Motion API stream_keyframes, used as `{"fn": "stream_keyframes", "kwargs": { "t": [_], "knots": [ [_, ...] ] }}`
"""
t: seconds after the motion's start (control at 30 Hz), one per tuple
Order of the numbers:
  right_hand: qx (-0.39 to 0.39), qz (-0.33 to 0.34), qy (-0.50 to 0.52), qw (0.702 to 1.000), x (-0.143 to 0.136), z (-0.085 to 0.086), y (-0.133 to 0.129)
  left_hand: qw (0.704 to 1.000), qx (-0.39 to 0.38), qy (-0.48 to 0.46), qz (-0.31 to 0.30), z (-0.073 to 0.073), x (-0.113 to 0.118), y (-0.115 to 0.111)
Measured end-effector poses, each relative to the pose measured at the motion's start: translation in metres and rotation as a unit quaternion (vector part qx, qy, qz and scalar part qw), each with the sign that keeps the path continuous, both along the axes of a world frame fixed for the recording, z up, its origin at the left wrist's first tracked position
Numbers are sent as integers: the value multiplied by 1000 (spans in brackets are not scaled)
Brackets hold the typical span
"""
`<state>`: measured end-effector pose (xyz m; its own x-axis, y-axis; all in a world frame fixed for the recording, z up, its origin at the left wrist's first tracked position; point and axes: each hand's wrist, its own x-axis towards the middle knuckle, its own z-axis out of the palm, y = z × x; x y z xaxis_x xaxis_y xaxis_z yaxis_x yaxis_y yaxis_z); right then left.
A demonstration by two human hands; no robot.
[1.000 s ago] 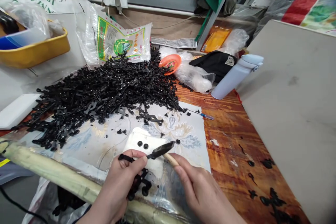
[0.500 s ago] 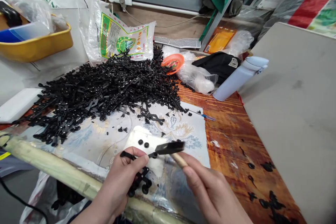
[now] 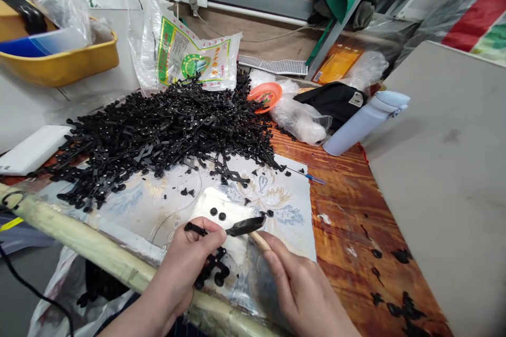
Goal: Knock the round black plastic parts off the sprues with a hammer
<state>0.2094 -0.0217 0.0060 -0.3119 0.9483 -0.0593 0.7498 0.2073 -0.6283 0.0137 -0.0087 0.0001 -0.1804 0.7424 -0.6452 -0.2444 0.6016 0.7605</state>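
Seemingly at the striking step: working on one linkage (image 3: 215, 261) at the front of a white slab (image 3: 205, 201), close to the front edge of the tabletop (image 3: 336, 210). Pinching the linkage between thumb and fingers of the left hand (image 3: 192, 253), with one black arm of it showing beside the fingers and the jointed part hanging below, toward that front edge. Gripping the pale handle of a hammer (image 3: 247, 226) in the closed right hand (image 3: 294, 271), with its dark head held over the slab, right beside the left fingertips. Hard to tell whether touching the linkage's near end or just hovering above, being hidden there by the head. Calling next, by judgement, for a steady left pinch, for the end laid flat on the slab, and for a short, square tap with fingertips kept clear. Likely to skid if tilted on contact. Note two buttons (image 3: 214, 211) on the slab, on its side toward the rear edge, apart from the hammer. Note also a heap (image 3: 169, 131) of similar black linkages, spread from the rear edge toward the left edge, and loose black bits (image 3: 401, 257) along the right edge, toward the front.
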Motion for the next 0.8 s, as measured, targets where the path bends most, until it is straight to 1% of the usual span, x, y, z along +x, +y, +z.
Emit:
{"fn": "stream_keyframes", "kwargs": {
  "t": [0.07, 0.2, 0.27, 0.33, 0.43, 0.53, 0.6, 0.67, 0.73, 0.8],
  "knots": [
    [-29, 0, 18, 999, 2, -3, 4, 1000, -7, -15, 10, 1, 0, 2],
    [-74, -81, 118, 987, 7, -3, 15, 998, -28, -57, 24, 3, -1, 6],
    [-89, -96, 140, 982, 7, -1, 17, 998, -24, -59, 25, 2, -1, 7],
    [-77, -76, 127, 986, 5, 1, 16, 999, -12, -45, 20, 1, -1, 6],
    [-21, -32, 83, 996, 4, 7, 9, 1000, 6, -7, 9, -2, 0, 2],
    [52, -27, 72, 996, 4, 9, 1, 999, 35, 23, 4, -5, 1, -2],
    [88, -18, 58, 994, 4, 6, -3, 998, 56, 29, 4, -6, 1, -3],
    [95, 3, 15, 995, 3, 0, -4, 997, 68, 36, 1, -6, 1, -4],
    [90, 22, -31, 995, 2, -3, -5, 997, 67, 35, -15, -5, 0, -3],
    [86, 28, -28, 996, 3, -4, -6, 997, 61, 30, -26, -5, 0, -3]
  ]
}}
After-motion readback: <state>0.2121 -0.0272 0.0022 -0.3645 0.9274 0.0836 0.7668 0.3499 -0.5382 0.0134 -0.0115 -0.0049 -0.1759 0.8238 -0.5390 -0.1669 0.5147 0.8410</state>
